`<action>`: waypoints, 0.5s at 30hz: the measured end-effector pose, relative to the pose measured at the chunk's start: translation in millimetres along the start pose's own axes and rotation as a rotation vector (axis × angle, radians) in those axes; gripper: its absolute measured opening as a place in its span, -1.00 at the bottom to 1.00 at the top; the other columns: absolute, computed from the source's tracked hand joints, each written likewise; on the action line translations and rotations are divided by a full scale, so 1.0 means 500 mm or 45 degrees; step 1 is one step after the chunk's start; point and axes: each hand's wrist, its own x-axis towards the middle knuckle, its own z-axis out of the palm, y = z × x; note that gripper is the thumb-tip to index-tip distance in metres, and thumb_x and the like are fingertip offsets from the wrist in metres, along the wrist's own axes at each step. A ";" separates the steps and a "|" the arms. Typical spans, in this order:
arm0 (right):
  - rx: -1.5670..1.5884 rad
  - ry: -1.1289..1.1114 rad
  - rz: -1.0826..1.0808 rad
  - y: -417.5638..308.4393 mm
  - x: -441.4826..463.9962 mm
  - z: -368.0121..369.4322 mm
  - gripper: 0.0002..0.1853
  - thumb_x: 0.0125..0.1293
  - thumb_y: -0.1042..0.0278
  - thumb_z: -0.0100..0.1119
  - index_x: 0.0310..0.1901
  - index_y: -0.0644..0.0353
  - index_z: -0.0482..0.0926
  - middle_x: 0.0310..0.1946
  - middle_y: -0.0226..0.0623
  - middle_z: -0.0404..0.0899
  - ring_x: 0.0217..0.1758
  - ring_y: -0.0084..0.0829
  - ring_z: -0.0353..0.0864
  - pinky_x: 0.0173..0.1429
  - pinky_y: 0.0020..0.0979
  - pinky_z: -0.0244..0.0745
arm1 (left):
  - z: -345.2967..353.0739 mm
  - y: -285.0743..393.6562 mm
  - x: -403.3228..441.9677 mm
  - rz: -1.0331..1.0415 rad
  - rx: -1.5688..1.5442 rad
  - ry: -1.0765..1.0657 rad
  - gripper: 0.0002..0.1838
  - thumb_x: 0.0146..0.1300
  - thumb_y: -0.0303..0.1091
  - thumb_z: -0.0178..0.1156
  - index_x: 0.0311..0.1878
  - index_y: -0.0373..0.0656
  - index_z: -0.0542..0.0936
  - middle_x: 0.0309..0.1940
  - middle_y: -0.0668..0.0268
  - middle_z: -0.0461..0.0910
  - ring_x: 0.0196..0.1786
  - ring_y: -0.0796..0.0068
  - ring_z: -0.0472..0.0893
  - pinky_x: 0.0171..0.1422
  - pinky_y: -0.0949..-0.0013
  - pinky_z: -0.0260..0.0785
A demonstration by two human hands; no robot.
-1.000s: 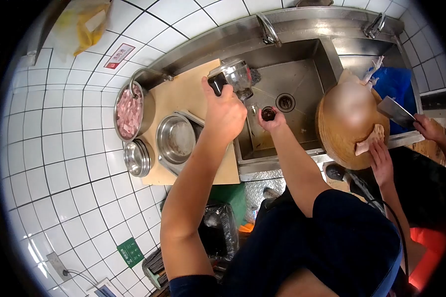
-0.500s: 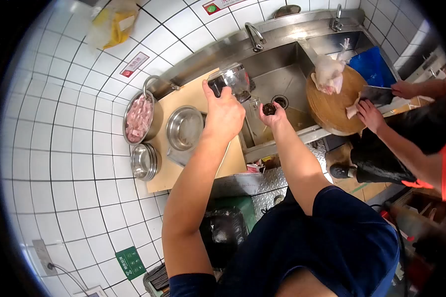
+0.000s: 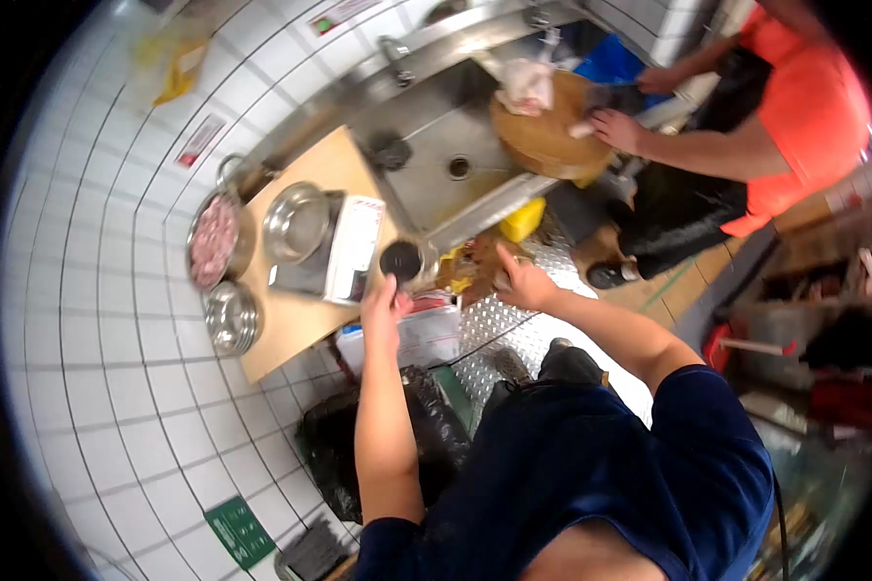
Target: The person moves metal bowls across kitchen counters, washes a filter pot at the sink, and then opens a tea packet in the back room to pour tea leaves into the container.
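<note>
My left hand is closed around a clear jar with a round black end facing up towards me. The jar is tilted, just beyond the front edge of the board with the scale. To its right, my right hand has its back towards me, one finger extended and the others curled. Whatever lies in its palm is hidden. Between the hands, lower down, is a heap of brown and yellow scraps, blurred. A white box sits beneath the jar.
A steel sink lies ahead. At right, a co-worker's hand rests at a round chopping board with a plucked bird. At left are a scale, a steel bowl, a pot of meat pieces and a black-bagged bin.
Both hands have moved down from the sink, nearer my body. The jar has turned, its black end now upward. My view has swung right. The dark round thing in my right hand no longer shows.
</note>
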 end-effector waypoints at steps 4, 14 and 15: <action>-0.571 -0.174 0.170 0.222 -0.239 0.041 -0.09 0.31 0.27 0.09 0.61 0.04 -0.17 0.07 0.27 0.50 0.01 0.10 0.62 0.13 -0.06 0.51 | 0.050 -0.248 -0.084 -0.266 -0.121 -0.265 -0.69 0.40 -0.19 0.26 -0.38 -0.22 0.61 -0.47 0.32 0.57 -0.38 0.48 0.58 -0.07 0.23 0.59; -0.381 0.267 0.460 0.466 -0.866 -0.221 0.09 0.12 0.24 0.43 0.61 -0.21 -0.09 -0.09 0.13 0.48 -0.11 0.05 0.60 0.07 -0.05 0.57 | 0.631 -0.467 -0.385 -0.137 0.553 -1.364 -0.60 0.40 -0.16 0.24 -0.49 -0.27 0.65 -0.57 0.37 0.59 -0.47 0.63 0.47 -0.30 0.47 0.25; -0.388 0.296 0.490 0.476 -0.919 -0.250 0.09 0.10 0.28 0.44 0.60 -0.22 -0.06 -0.11 0.09 0.48 -0.12 0.02 0.60 0.06 -0.08 0.57 | 0.699 -0.479 -0.418 -0.045 0.614 -1.472 -0.59 0.41 -0.16 0.23 -0.49 -0.28 0.65 -0.57 0.36 0.59 -0.48 0.61 0.46 -0.29 0.46 0.27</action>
